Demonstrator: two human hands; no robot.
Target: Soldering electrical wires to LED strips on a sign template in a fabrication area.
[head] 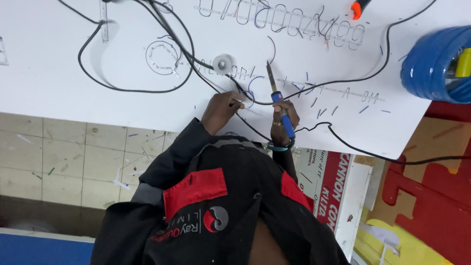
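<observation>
The blue coiled hose [434, 64] is cut off by the right edge, and the yellow piece inside it is only partly in view. An orange-tipped tool [359, 7] runs out past the top edge. What the left hand [222, 109] pinches is too small to tell. The soldering iron [277, 95] handle is partly hidden inside the right hand [284, 118]. Small marks and wire bits on the worktop [59, 93] are too fine to make out. The black cable [427, 160] leaves at the right edge.

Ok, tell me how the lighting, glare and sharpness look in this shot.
Head view: even, bright light; the white board is nearly washed out, shadows faint. The soldering iron and right hand are fairly sharp; the blue hose coil at the edge looks softer.
</observation>
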